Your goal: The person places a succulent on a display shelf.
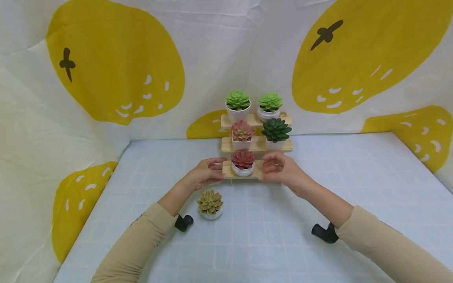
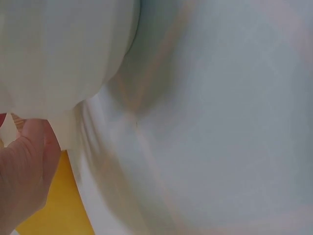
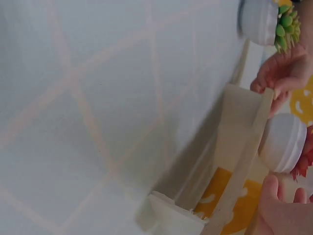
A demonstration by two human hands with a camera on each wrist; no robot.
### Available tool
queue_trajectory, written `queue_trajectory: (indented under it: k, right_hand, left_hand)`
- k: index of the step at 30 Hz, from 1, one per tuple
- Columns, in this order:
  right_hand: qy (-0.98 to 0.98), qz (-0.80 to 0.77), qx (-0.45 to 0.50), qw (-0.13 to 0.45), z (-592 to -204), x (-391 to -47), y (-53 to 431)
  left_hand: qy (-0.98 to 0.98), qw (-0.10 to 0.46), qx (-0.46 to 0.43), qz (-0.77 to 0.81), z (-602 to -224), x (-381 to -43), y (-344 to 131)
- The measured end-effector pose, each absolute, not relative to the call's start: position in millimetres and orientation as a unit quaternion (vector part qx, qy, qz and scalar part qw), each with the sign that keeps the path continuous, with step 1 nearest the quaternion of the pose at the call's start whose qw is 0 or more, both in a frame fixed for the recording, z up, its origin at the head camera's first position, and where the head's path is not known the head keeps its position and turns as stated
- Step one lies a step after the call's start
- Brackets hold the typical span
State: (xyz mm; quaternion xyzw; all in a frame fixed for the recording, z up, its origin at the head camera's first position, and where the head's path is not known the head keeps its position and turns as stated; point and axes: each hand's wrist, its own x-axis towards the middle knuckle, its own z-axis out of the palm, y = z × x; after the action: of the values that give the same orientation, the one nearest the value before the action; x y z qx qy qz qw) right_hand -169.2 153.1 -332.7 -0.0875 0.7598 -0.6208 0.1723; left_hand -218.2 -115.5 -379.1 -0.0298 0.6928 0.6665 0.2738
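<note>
A three-tier wooden plant stand [image 1: 227,169] stands against the back cloth, with several potted succulents on its steps. My left hand [image 1: 205,173] grips the left end of the lowest step; the right wrist view shows its thumb and fingers about that edge. At the right end, my right hand [image 1: 281,171] holds the same step, fingers behind and thumb at the front. Between the hands sits a dark red succulent [image 1: 243,159] in a white pot. An olive-green succulent [image 1: 210,202] in a white pot stands on the table, just in front of my left hand.
On the middle step are a pink succulent [image 1: 242,131] and a dark green succulent [image 1: 276,130]. Two light green succulents, one left [image 1: 238,100] and one right [image 1: 270,102], occupy the top step. White cloth with yellow fruit prints borders the pale blue checked table [image 1: 247,243].
</note>
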Motion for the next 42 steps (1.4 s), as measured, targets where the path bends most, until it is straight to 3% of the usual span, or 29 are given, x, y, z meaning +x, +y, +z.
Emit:
queue_trajectory:
  k: [10, 23, 42]
  right_hand:
    - [0.749, -0.614, -0.124, 0.217, -344.7, -154.4, 165.9]
    - [0.727, -0.609, -0.171, 0.267, -366.7, -140.2, 126.9]
    - [0.746, -0.564, -0.243, 0.257, -387.2, -143.7, 66.8]
  left_hand:
    - [0.686, 0.277, -0.018, 0.672, -378.4, -216.0, -115.4]
    - [0.693, 0.274, -0.025, 0.666, -379.3, -216.4, -116.9]
    - [0.684, 0.273, -0.008, 0.676, -378.1, -215.3, -117.1]
